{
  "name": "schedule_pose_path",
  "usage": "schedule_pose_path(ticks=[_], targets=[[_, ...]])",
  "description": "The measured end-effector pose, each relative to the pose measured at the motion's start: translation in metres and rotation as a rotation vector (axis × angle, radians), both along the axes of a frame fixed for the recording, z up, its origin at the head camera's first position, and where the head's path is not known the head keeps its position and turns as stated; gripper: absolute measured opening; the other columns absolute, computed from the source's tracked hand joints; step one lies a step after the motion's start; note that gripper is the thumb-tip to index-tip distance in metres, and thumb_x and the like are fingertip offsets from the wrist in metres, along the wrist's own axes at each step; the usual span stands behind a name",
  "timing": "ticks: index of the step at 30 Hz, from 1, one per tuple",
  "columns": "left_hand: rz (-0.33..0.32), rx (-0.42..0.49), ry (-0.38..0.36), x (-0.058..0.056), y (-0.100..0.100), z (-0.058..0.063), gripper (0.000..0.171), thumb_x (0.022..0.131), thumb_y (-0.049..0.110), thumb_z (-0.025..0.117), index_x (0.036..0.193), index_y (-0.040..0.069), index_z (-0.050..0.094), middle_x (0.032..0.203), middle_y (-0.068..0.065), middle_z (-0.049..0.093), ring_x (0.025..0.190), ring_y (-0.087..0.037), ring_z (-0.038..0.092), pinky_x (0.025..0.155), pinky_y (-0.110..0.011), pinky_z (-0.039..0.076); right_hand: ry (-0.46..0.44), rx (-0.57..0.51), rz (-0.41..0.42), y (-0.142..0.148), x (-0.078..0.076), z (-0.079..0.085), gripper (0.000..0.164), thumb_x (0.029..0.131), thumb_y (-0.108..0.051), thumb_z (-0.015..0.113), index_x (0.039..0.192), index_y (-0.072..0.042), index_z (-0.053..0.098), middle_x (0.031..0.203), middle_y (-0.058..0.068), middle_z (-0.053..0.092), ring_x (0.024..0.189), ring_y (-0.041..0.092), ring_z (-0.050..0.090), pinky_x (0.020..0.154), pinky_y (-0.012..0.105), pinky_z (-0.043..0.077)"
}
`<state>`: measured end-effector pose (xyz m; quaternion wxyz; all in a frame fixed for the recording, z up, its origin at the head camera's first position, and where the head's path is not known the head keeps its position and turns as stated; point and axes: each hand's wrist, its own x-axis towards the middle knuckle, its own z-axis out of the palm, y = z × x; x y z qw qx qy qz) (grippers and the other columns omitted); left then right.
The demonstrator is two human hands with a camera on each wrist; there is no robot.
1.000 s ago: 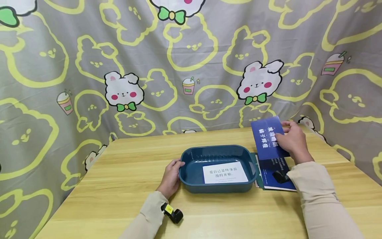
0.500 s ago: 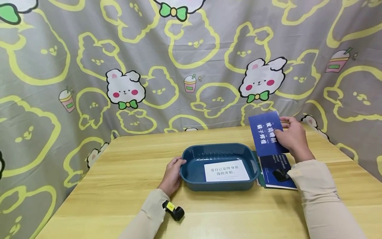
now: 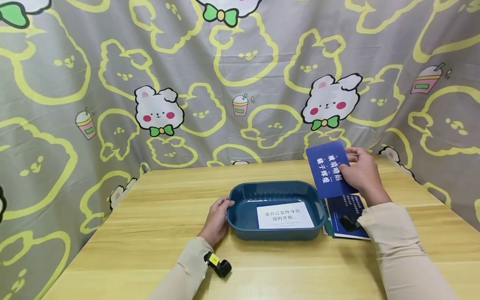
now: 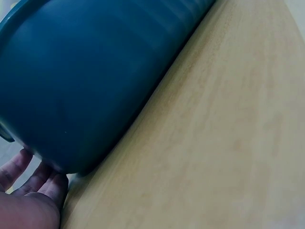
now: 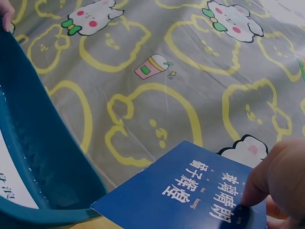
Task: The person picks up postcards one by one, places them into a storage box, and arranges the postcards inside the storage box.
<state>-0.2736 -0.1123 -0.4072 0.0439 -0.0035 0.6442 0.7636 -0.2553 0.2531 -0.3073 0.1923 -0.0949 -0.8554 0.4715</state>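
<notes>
A dark teal plastic basin (image 3: 275,235) stands on the table, a white card (image 3: 285,216) with printed characters lying inside it. At the basin's left end, my left hand (image 3: 215,221) grips the rim; its fingertips meet the outer wall in the left wrist view. My right hand (image 3: 361,173) pinches a blue card (image 3: 322,171) by its right side, thumb on the printed face (image 5: 205,191). That card is raised just beyond the basin's right end. Below it lies a stack of cards (image 3: 346,210), dark blue on top, partly hidden by the blue card and the wrist camera.
The light wood table (image 3: 165,208) extends around the basin. A grey curtain (image 3: 210,129) with yellow outlines and rabbit faces hangs behind the table and along both sides. Each wrist wears a small black camera (image 3: 218,265).
My right hand has carried the blue card a little to the left, towards the basin. My left hand keeps its place at the basin's left end.
</notes>
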Motion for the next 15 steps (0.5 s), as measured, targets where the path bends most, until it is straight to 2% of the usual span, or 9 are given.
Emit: schedule_pose_path(ticks=[2,10,15], targets=[[0.0,-0.002,-0.002,0.0,0.0,0.0,0.039,0.094,0.014,0.052,0.129,-0.004,0.05,0.133,-0.017,0.048,0.11,-0.02,0.052,0.087,-0.027,0.048,0.0,0.003,-0.002,-0.001,0.0,0.0,0.058,0.092,-0.007,0.053,0.146,0.0,0.034,0.132,0.028,0.048,0.098,0.039,0.056,0.068,0.046,0.056],[-0.006,0.002,0.009,0.001,0.001,0.0,0.039,0.094,0.015,0.053,0.128,-0.005,0.049,0.132,-0.018,0.048,0.109,-0.02,0.052,0.085,-0.025,0.048,0.007,-0.002,0.021,-0.008,0.002,0.002,0.058,0.093,-0.006,0.051,0.147,-0.001,0.032,0.133,0.029,0.046,0.103,0.042,0.054,0.078,0.056,0.052],[-0.008,0.003,0.005,0.002,0.0,0.001,0.041,0.095,0.015,0.052,0.131,-0.005,0.047,0.134,-0.018,0.047,0.11,-0.02,0.051,0.088,-0.027,0.048,0.009,0.012,0.039,-0.012,0.004,0.004,0.056,0.092,-0.006,0.05,0.146,-0.002,0.033,0.131,0.028,0.047,0.099,0.041,0.055,0.076,0.056,0.053]])
